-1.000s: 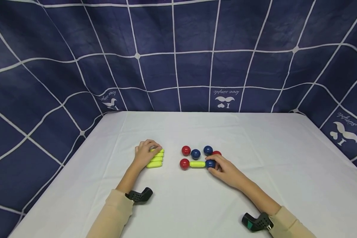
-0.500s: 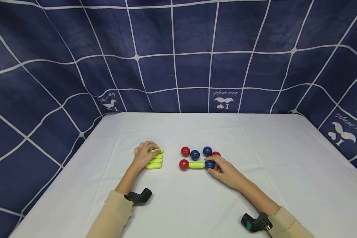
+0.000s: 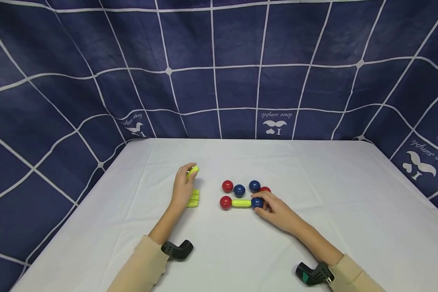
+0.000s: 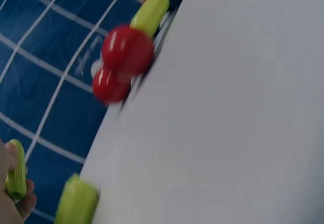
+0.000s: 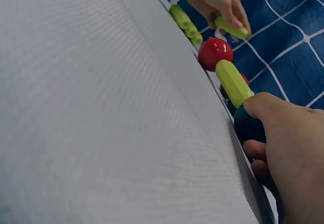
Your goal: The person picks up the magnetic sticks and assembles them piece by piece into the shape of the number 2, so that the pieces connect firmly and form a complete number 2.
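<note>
My left hand (image 3: 183,187) pinches a short yellow-green rod (image 3: 192,172) between thumb and fingers, raised off the table. Below it, several more yellow-green rods (image 3: 193,198) lie side by side, partly hidden by that hand. My right hand (image 3: 279,211) grips a blue ball (image 3: 257,202), thumb and fingers round it. That ball is joined in a straight line to another yellow-green rod (image 3: 241,203) with a red ball (image 3: 226,202) at its far left end. In the right wrist view the thumb (image 5: 263,105) lies on the blue ball beside the rod's end.
Behind the joined piece sit a loose red ball (image 3: 227,186), two blue balls, one (image 3: 239,190) nearer and one (image 3: 254,186) farther right, and a red ball (image 3: 265,189) partly behind my right hand. White cloth (image 3: 219,251) covers the table; a dark blue curtain (image 3: 237,85) stands behind.
My left hand has picked one rod off the row and moved it up and away from the others, toward the back. The right hand stays on the blue ball.
</note>
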`<state>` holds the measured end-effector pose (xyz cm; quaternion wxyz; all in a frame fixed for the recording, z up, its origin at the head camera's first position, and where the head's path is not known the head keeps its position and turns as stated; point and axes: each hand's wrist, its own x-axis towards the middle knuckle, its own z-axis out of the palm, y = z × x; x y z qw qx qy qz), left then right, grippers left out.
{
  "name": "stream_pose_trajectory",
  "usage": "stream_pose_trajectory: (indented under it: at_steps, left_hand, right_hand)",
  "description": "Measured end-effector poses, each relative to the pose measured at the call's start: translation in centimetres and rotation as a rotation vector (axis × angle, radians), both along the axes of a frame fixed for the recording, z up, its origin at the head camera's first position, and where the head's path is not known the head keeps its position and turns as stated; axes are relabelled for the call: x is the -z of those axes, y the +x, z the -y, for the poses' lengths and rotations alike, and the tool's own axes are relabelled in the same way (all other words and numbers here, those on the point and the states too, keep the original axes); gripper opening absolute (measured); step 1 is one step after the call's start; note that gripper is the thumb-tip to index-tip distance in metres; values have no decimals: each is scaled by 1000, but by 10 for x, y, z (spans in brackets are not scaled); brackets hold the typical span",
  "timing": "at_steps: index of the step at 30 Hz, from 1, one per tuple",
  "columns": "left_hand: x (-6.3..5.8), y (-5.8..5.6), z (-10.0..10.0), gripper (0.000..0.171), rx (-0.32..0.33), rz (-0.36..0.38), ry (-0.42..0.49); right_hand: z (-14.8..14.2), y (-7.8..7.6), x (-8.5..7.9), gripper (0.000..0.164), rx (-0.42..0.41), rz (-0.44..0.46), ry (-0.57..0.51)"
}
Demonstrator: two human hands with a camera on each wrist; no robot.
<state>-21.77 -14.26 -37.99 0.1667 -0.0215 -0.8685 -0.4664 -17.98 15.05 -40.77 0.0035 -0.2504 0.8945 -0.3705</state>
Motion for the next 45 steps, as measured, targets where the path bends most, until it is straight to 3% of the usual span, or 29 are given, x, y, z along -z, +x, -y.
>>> stream_pose_trajectory:
  at_steps: [3, 6, 12, 15, 19, 26, 33, 45]
  left_hand:
    - [-9, 9, -19, 36, 48, -11, 31]
    - [-19, 25, -40, 35, 145, 19, 84]
    - [-26, 60, -76, 32, 440, 184, 239]
    - [-19, 73, -88, 31, 523, 282, 315]
    - [-5, 82, -100, 27, 516, 376, 348]
    - [15, 83, -107, 23, 463, 397, 295]
    - [16, 79, -112, 24, 469, 386, 331]
    - [15, 70, -121, 29, 438, 376, 236]
  right_hand:
    - [1, -1, 1, 35, 0, -5, -6]
    - [2, -2, 2, 35, -4, -5, -14]
    - [3, -2, 3, 34, -17, -15, -23]
    - [3, -2, 3, 34, -25, -31, -28]
    - [3, -2, 4, 34, -37, -46, -35]
    - [3, -3, 5, 34, -45, -46, -36]
    - [-2, -2, 5, 34, -71, -85, -73]
    - [-2, 0, -1, 31, -103, -38, -67]
